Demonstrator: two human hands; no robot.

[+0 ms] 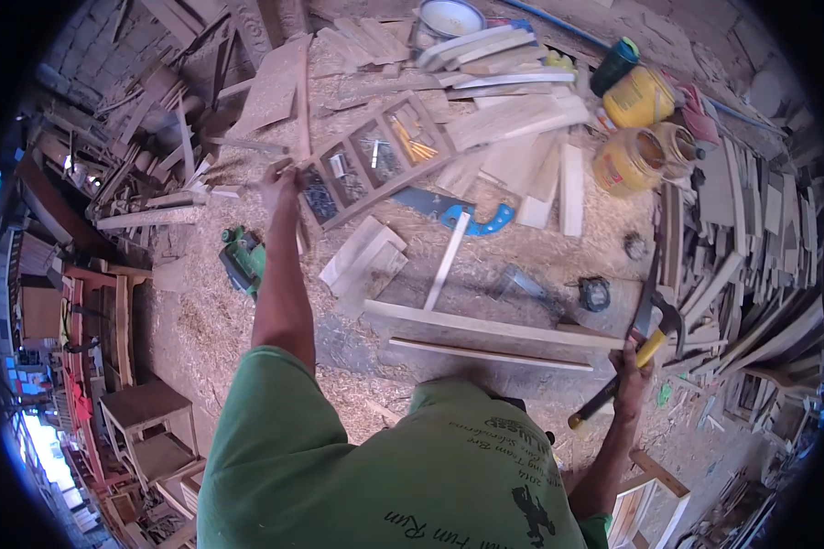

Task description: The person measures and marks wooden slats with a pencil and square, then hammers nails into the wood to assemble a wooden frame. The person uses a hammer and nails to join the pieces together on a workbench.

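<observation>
My right hand (628, 368) grips a claw hammer (650, 349) by its black and yellow handle, at the right end of a long wooden strip (494, 322). A shorter strip (449, 261) meets the long one at an angle. Out to the far left, my left hand (284, 177) is closed beside the corner of a divided wooden box (350, 216) and a thin upright-lying stick (303, 96); what its fingers hold is hidden. Yellow pencils (416, 145) and small hardware lie in the box's compartments. Next to the box rests a handsaw with a blue handle (485, 220).
A green power tool (243, 260) sits by my left forearm. Yellow jars (628, 161), a dark green cup (615, 66) and a white bowl (450, 16) stand far right. Board offcuts (522, 119) crowd the back, a black tape measure (593, 293) lies near the strip, and sawdust covers the surface.
</observation>
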